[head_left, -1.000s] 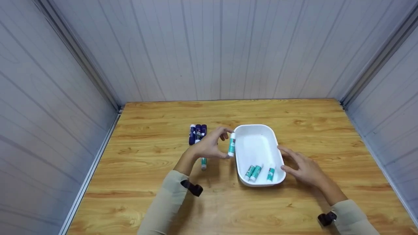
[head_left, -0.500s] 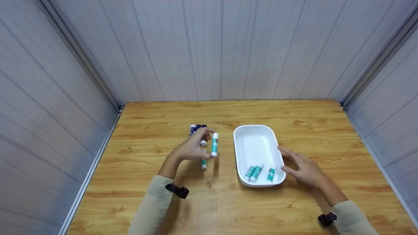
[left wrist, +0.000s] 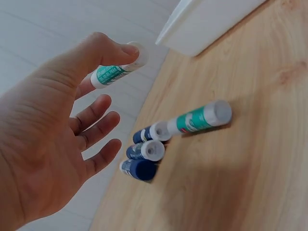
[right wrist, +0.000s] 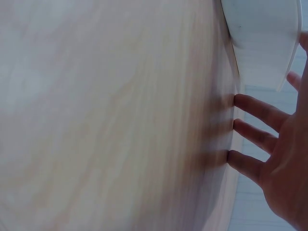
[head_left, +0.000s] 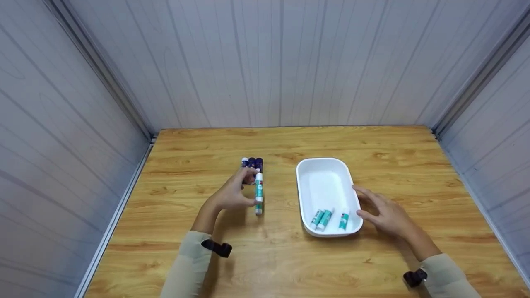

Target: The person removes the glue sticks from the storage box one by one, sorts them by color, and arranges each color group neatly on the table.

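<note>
Between thumb and index finger my left hand (head_left: 231, 193) pinches a green-and-white glue stick (left wrist: 111, 74), held above the table. Below it in the head view lies another green glue stick (head_left: 258, 210), partly covered by the held one; the left wrist view shows this lying glue stick (left wrist: 195, 120) whole. Just beyond the hand, three dark blue glue sticks (head_left: 259, 163) lie side by side, partly hidden by the fingers. At the right side of a white plastic tub (head_left: 299, 194), my right hand (head_left: 385, 213) touches the rim with thumb and index finger, its other fingertips resting on the table.
Inside the tub, at its near end, lie three green glue sticks (head_left: 325, 219). The wooden table (head_left: 290, 269) meets a pale panelled wall (head_left: 265, 62) at the back, with further panels on both sides.
My left hand has moved left with the green glue stick, from beside the tub's left rim to above the glue stick lying on the table. The right hand and tub have stayed put.
</note>
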`<state>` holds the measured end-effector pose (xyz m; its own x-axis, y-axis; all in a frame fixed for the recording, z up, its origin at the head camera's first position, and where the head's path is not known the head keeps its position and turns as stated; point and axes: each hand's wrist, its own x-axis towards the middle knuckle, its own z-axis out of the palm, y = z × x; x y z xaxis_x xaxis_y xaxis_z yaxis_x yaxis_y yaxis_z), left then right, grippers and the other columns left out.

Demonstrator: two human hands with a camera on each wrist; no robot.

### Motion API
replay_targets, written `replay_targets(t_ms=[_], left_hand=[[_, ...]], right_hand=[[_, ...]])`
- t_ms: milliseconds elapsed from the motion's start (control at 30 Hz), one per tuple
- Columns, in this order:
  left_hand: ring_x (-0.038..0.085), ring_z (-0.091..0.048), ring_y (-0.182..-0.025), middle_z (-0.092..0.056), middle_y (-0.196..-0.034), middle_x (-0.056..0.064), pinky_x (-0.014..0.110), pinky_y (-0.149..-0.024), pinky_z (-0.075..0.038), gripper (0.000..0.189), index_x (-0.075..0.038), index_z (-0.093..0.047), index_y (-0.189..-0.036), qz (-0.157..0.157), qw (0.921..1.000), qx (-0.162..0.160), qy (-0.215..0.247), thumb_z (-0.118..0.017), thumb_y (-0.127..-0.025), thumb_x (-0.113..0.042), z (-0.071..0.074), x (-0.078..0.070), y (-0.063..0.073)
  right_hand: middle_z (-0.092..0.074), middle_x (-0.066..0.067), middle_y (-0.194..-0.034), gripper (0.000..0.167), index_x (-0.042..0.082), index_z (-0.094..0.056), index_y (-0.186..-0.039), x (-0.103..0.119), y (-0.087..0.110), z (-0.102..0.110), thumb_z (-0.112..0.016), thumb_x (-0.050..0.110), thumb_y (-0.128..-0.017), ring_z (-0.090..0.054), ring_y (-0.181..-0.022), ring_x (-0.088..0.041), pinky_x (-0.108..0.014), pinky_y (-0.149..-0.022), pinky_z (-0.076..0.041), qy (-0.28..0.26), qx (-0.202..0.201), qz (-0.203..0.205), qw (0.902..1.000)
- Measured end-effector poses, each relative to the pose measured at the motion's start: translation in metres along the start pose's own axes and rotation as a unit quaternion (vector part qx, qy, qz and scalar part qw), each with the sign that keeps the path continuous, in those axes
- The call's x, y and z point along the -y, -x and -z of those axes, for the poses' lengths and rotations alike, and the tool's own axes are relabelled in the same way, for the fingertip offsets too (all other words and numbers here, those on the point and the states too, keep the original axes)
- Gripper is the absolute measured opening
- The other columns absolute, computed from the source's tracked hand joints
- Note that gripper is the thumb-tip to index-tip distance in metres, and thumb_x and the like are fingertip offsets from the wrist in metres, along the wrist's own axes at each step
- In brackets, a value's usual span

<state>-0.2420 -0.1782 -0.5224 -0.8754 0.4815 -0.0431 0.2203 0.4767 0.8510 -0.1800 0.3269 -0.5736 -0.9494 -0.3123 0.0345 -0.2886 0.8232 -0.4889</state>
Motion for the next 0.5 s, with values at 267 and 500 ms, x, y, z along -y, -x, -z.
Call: replay_targets(t_ms=[267, 500], left_hand=[[0.036, -0.057, -0.140, -0.062, -0.145, 0.017, 0.059, -0.127, -0.048, 0.085, -0.010, -0.050, -0.160, 0.034, 0.9990, -0.020, 0.023, -0.094, -0.087, -0.012, -0.006, 0.018, 0.009], [0.038, -0.058, -0.141, -0.063, -0.147, 0.019, 0.060, -0.128, -0.047, 0.089, -0.006, -0.049, -0.165, 0.049, 0.9982, -0.019, 0.029, -0.094, -0.089, -0.015, -0.010, 0.034, 0.014]], right_hand=[[-0.058, -0.010, -0.172, 0.071, 0.036, -0.041, -0.174, 0.000, 0.000, 0.000, -0.070, 0.049, -0.110, -0.058, -0.150, -0.054, -0.087, -0.113, -0.044, -0.006, 0.001, 0.003, 1.0000], [-0.057, -0.011, -0.173, 0.072, 0.036, -0.039, -0.174, -0.001, 0.001, 0.001, -0.069, 0.050, -0.111, -0.057, -0.151, -0.052, -0.086, -0.113, -0.044, -0.012, 0.006, -0.001, 0.9999]])
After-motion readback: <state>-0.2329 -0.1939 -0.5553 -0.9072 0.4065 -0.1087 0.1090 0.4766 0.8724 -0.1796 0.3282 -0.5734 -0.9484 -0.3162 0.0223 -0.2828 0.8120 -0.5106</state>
